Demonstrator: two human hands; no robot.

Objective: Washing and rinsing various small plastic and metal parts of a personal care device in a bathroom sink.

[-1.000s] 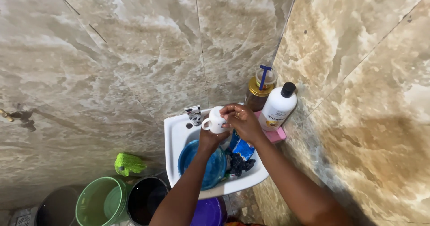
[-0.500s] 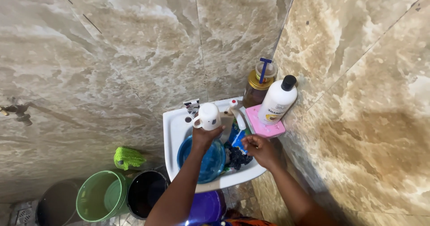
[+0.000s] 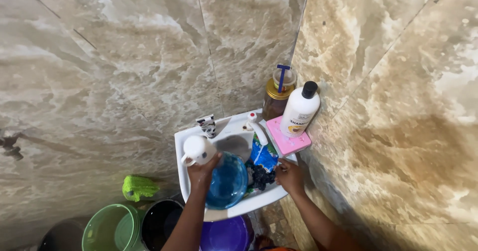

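My left hand [image 3: 201, 170] grips a white mug [image 3: 197, 150] over the left side of the small white sink [image 3: 185, 177], its handle pointing down-left. A blue bowl [image 3: 227, 181] leans in the basin just right of that hand. My right hand [image 3: 290, 174] rests at the sink's right front edge, next to a dark scrubber [image 3: 259, 176] and a blue pouch [image 3: 264, 155]. I cannot tell whether the right hand holds anything.
A white tap [image 3: 253, 125] stands at the back of the sink. A pink soap dish [image 3: 290, 137] carries a white bottle [image 3: 298, 110]; a brown jar [image 3: 275, 100] with a blue razor is behind. Green bucket [image 3: 110, 227], black bucket [image 3: 160, 221], purple tub [image 3: 226, 233] and green cloth [image 3: 138, 187] sit below.
My left hand carried the mug from near the tap down to the sink's left side. My right hand left the mug and dropped to the sink's right front edge.
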